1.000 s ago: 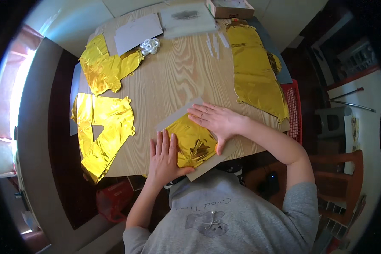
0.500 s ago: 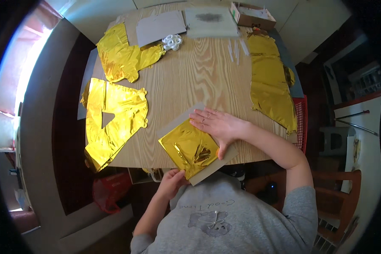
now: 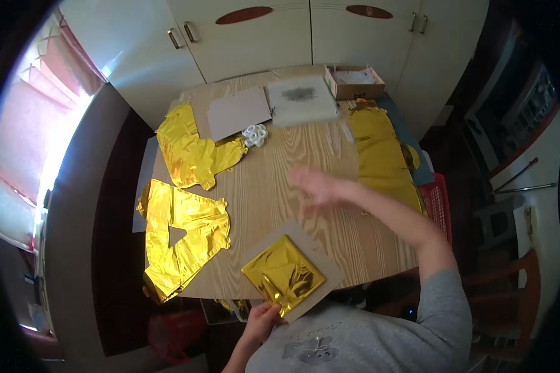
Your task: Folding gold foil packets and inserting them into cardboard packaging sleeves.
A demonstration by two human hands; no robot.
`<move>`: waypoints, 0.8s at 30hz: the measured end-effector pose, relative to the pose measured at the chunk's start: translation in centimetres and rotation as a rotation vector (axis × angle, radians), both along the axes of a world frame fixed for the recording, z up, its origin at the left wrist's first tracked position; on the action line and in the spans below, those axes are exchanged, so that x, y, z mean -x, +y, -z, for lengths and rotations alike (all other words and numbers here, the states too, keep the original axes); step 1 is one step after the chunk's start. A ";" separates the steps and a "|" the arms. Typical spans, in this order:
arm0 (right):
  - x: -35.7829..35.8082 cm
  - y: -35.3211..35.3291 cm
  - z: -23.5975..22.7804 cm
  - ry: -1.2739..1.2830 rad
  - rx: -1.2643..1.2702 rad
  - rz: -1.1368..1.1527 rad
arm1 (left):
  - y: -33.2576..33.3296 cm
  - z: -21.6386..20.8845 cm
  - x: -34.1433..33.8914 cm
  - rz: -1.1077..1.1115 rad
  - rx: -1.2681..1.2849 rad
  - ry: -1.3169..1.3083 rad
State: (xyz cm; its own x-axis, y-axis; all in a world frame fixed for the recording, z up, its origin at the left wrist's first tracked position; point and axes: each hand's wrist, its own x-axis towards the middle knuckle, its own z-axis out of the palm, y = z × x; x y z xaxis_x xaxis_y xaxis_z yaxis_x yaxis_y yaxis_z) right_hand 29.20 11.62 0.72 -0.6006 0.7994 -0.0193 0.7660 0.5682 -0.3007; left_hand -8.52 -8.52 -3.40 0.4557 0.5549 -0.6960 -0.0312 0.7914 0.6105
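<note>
A flat gold foil balloon (image 3: 284, 272), folded into a square, lies on a grey card (image 3: 322, 247) at the table's near edge. My left hand (image 3: 264, 321) pinches the foil's near corner between thumb and fingers. Over the middle of the table, beyond the card, my right hand (image 3: 320, 188) is smeared by motion, so its fingers cannot be read. It is apart from the foil and the card.
Flat gold foil balloons lie at left (image 3: 196, 230), far left (image 3: 196, 149) and right (image 3: 386, 158). Toward the back are grey cards (image 3: 238, 112), white rings (image 3: 255, 135), a smudged pale sheet (image 3: 305, 109), thin clear strips (image 3: 335, 140) and an open box (image 3: 361, 93). A red basket (image 3: 438, 202) stands right.
My right hand has lifted off the foil and moved away over the table. My left hand stays at the foil's corner. The view has tilted up, showing more of the cabinets behind.
</note>
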 end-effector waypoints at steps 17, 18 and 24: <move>-10.0 16.3 4.1 -0.388 -0.571 0.290 | -3.1 1.5 0.8 -0.375 -0.055 -0.059; -9.9 16.2 4.2 -0.365 -0.586 0.300 | -3.3 1.5 0.6 -0.384 -0.036 -0.063; -9.6 15.5 3.7 -0.145 -0.687 0.379 | -3.1 0.2 -0.7 -0.457 0.037 -0.141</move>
State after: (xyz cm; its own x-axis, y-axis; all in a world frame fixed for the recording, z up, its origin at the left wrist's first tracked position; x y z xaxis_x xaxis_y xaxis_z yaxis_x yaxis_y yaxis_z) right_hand 38.80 27.13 -3.01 -0.3144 0.8100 0.4950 0.9489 0.2828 0.1400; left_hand -7.79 -11.65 -3.60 0.2619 0.6962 -0.6684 -0.4615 0.6986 0.5469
